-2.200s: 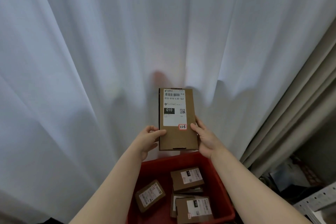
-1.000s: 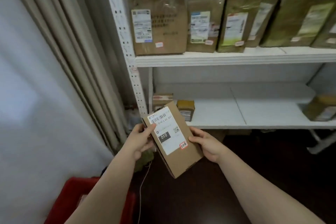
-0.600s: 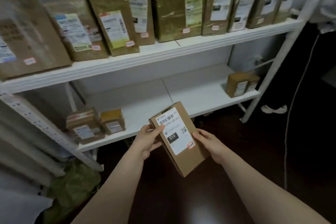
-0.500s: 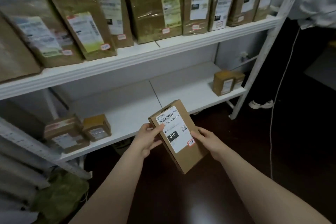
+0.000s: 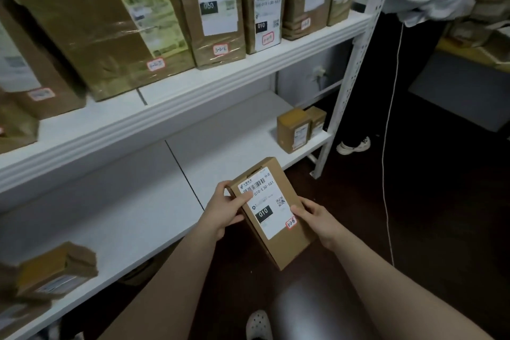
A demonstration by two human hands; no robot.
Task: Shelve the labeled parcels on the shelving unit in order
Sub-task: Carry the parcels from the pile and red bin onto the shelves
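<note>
A small box (image 5: pixel 55 270) lies at the left end of the lower shelf (image 5: pixel 124 215) of the shelving unit (image 5: pixel 356 63). In front of that shelf the left grip (image 5: pixel 225 211) pinches the left edge of the brown parcel (image 5: pixel 278 240) marked 010, thumb on its label (image 5: pixel 269 201), and the right grip (image 5: pixel 317 219) curls round its right edge, holding it tilted over the dark floor (image 5: pixel 441 201). Two little cartons (image 5: pixel 296 130) stand at the shelf's right end.

A parcel depot or stockroom: white metal shelving (image 5: pixel 356 69) holds rows of taped, barcode-labelled parcels (image 5: pixel 218 8) with handwritten red-bordered stickers (image 5: pixel 220 50).
</note>
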